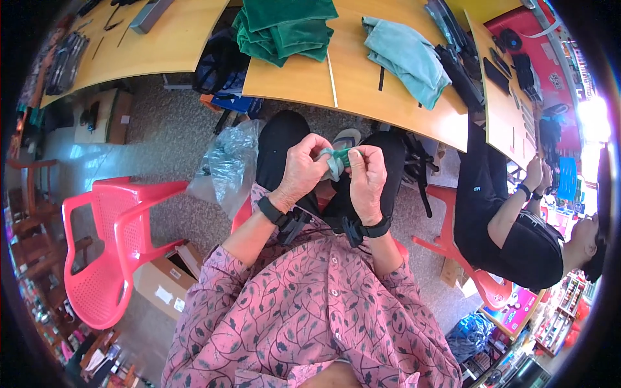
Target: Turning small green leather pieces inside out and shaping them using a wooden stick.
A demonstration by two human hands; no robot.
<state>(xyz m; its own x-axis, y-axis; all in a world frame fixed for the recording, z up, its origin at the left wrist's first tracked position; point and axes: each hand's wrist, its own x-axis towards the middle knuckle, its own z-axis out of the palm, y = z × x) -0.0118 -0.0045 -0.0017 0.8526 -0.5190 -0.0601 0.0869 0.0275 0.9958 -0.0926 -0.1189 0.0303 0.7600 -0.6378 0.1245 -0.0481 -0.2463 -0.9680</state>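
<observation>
Both my hands meet above my lap with a small piece of green and pale-teal fabric (335, 161) between them. My left hand (304, 167) pinches its pale side with the fingertips. On the other side, my right hand (367, 180) grips the darker green end between thumb and fingers. The fabric looks bunched or folded, and my fingers cover part of it. Dark straps circle both my wrists.
Ahead is a wooden table (284, 84) bearing a pile of dark green cloths (284, 29) and a light teal cloth (407, 58). A pink plastic chair (110, 252) and clear plastic bag (229, 165) are at left. Another person (517, 226) sits at right.
</observation>
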